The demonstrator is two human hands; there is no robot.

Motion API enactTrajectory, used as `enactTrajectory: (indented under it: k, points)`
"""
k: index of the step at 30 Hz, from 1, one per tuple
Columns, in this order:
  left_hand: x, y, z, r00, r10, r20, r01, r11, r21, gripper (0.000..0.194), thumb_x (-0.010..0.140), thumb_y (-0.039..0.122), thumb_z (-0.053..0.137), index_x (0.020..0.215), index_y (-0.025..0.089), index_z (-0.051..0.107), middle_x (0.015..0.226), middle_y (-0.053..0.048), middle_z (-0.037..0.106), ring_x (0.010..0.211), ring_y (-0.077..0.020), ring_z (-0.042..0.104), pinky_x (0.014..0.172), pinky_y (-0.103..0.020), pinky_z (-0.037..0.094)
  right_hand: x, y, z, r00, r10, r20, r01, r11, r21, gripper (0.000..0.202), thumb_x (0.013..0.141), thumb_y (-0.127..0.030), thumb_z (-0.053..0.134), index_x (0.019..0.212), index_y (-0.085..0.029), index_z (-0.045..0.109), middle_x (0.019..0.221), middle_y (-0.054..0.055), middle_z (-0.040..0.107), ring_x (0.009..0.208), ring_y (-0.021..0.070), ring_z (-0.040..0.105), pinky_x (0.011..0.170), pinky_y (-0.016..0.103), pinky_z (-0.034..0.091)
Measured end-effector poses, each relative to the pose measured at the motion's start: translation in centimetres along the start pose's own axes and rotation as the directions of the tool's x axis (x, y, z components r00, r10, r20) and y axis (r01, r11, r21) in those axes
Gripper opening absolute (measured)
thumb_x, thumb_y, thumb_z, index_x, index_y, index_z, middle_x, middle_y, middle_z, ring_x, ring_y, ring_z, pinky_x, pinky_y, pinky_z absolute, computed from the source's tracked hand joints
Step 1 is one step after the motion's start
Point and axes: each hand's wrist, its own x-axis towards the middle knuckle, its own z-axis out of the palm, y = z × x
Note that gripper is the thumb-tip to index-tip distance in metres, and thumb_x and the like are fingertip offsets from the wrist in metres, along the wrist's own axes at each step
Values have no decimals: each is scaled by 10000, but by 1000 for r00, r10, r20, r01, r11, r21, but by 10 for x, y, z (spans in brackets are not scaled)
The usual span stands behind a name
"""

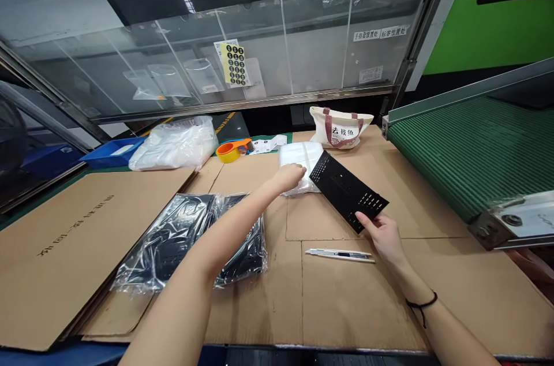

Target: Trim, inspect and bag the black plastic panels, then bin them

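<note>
You have the black perforated panel (341, 186) in your right hand (381, 230), fingers closed on its 5 o'clock edge with the thumb on the near face. The panel is tilted above the surface (419, 291), at about 3 o'clock from your left hand (292, 176), with the utility knife (340, 254) lying at 6 o'clock from it. Your left hand, its fingers curled in, is at the stack of clear plastic bags (298, 153); you can't tell from here whether it pinches one.

The panel looks thin, stiff and light: held near one end, it shows no sag. Its matte face may mark easily, so take it by the solid edges and keep fingertips off the slots at both ends. The bags look soft and slippery, likely to cling together; a corner is the better hold.

The fingers of your right hand behind the panel are hidden, as are your left fingertips. Your left forearm covers part of the wrapped black panels (182, 239) at 8 o'clock, and glare on their film blurs the details. The conveyor belt (476, 135) at 3 o'clock is cut off by the view's edge.
</note>
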Motion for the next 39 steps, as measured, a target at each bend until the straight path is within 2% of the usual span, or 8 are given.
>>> enactTrajectory:
  k: [6, 12, 18, 25, 29, 32, 36, 39]
  points:
    - [6, -6, 4, 996, -91, 4, 91, 991, -93, 220, 932, 341, 568, 995, 141, 635, 1002, -54, 658, 905, -178, 636, 823, -385, 536, -5, -2, 2, 999, -22, 27, 24, 997, -73, 497, 646, -648, 708, 729, -157, 720, 753, 103, 746, 655, 241, 671, 615, 338, 551]
    - [7, -10, 5, 993, -115, 36, 120, 977, -175, 232, 929, 340, 575, 1033, 141, 631, 1031, -59, 655, 913, -182, 639, 817, -386, 545, -11, 6, 9, 997, -50, 60, 58, 990, -130, 544, 697, -681, 648, 740, -143, 714, 684, 97, 723, 523, 187, 598, 500, 285, 485]
    - [6, -9, 0, 988, -145, 50, 153, 957, -245, 224, 918, 326, 593, 1034, 138, 631, 1043, -61, 653, 934, -188, 637, 832, -398, 542, -16, 14, 14, 990, -50, 132, 72, 983, -170, 510, 747, -629, 629, 804, -134, 733, 778, 116, 741, 627, 215, 640, 558, 280, 496]
    - [4, -12, -2, 975, -218, 42, 216, 888, -406, 207, 911, 321, 604, 996, 134, 637, 1010, -54, 660, 913, -182, 639, 823, -390, 541, -17, 12, 16, 980, -111, 165, 149, 958, -244, 510, 804, -608, 559, 775, -124, 716, 623, 67, 670, 482, 149, 509, 481, 250, 412]
    - [6, -13, 0, 957, -289, 30, 255, 788, -561, 197, 909, 324, 608, 956, 136, 642, 974, -47, 665, 881, -171, 640, 806, -374, 542, -17, 11, 18, 979, -112, 169, 154, 952, -266, 520, 794, -623, 560, 694, -132, 694, 531, 35, 594, 456, 132, 453, 458, 244, 360]
    - [9, -13, -1, 926, -379, 6, 271, 650, -710, 205, 914, 328, 601, 967, 132, 634, 950, -44, 660, 832, -157, 640, 760, -350, 550, -17, 9, 18, 980, -105, 169, 149, 949, -276, 523, 780, -628, 569, 596, -146, 654, 481, 20, 541, 442, 125, 426, 442, 241, 321]
    - [16, -12, -6, 865, -501, -29, 216, 425, -879, 238, 935, 349, 564, 1011, 127, 609, 928, -39, 644, 765, -138, 631, 680, -307, 549, -18, 7, 18, 983, -87, 161, 127, 957, -262, 508, 760, -616, 595, 588, -144, 666, 479, 29, 562, 447, 137, 455, 452, 245, 341]
    - [14, -7, -7, 828, -559, -49, 179, 346, -921, 208, 938, 335, 551, 946, 131, 590, 825, -6, 601, 665, -110, 578, 613, -270, 514, -17, 7, 19, 988, -65, 139, 96, 969, -228, 488, 752, -605, 615, 661, -136, 713, 578, 70, 664, 524, 181, 560, 504, 259, 422]
